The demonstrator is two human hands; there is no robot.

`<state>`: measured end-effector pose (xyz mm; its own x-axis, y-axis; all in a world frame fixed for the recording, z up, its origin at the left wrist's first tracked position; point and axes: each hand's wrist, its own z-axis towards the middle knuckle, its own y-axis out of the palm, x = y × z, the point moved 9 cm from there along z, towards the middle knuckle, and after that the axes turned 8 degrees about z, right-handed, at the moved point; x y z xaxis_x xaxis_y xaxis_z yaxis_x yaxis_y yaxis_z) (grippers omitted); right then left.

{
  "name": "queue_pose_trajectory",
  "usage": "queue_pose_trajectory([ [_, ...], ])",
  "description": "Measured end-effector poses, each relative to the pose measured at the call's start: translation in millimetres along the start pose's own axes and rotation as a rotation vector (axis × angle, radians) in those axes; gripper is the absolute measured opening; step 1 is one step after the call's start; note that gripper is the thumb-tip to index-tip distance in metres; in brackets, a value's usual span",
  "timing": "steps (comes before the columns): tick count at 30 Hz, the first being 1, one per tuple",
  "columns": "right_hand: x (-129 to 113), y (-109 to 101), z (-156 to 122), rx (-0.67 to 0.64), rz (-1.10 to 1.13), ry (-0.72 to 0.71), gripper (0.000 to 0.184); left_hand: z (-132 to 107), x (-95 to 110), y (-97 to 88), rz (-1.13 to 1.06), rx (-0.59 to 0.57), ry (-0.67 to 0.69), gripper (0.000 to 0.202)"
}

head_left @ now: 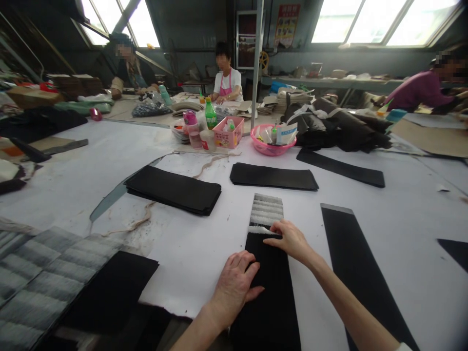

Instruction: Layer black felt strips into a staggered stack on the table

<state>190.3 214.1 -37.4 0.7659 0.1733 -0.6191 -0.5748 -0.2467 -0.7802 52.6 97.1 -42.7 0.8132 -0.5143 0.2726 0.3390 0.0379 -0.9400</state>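
A long black fabric strip [268,297] lies in front of me on the white table [402,229]. Its far end shows a grey-and-white striped underlayer [266,210]. My left hand [236,282] lies flat on the strip's left edge, fingers stretched out. My right hand [290,240] presses, fingers together and flat, on the strip's far edge where black meets the striped part. Neither hand holds anything.
More black strips lie right [360,273], ahead [273,176] and in a stack at left [173,189]. Striped pieces [40,278] overlap at lower left. A pink basket [270,141], pink box [228,132] and bottles stand mid-table. Three people work at the far side.
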Motion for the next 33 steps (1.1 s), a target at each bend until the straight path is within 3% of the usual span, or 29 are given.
queue_pose_trajectory([
  [3,-9,-3,-5,0.017,0.211,-0.017,0.022,0,-1,0.8,-0.007,-0.008,-0.01,0.051],
  [6,-21,5,-16,-0.113,0.458,-0.059,0.021,-1,-1,1.4,-0.004,-0.024,-0.016,0.051],
  [8,-15,4,-21,-0.106,0.546,-0.034,0.024,0,-1,0.5,-0.002,-0.019,-0.015,0.051],
  [13,39,-34,-36,0.261,0.139,0.121,0.037,1,1,-0.4,0.016,0.032,0.017,0.044],
  [18,82,-70,-78,0.284,-0.178,0.159,0.02,-4,-2,2.8,0.018,0.129,0.071,0.042],
  [21,107,-88,-116,0.292,-0.339,0.218,0.027,-6,-6,7.1,-0.005,0.12,0.072,0.042],
  [24,129,-89,-147,0.272,-0.345,0.256,0.036,-6,-9,7.9,-0.037,0.094,0.057,0.04],
  [26,135,-86,-160,0.288,-0.296,0.261,0.03,-6,-10,7.4,-0.053,0.077,0.048,0.039],
  [30,130,-78,-169,0.325,-0.227,0.267,0.006,-4,-7,4.9,-0.051,0.057,0.045,0.038],
  [33,126,-78,-169,0.328,-0.185,0.271,0.009,-3,-1,-0.5,-0.023,0.056,0.064,0.037],
])
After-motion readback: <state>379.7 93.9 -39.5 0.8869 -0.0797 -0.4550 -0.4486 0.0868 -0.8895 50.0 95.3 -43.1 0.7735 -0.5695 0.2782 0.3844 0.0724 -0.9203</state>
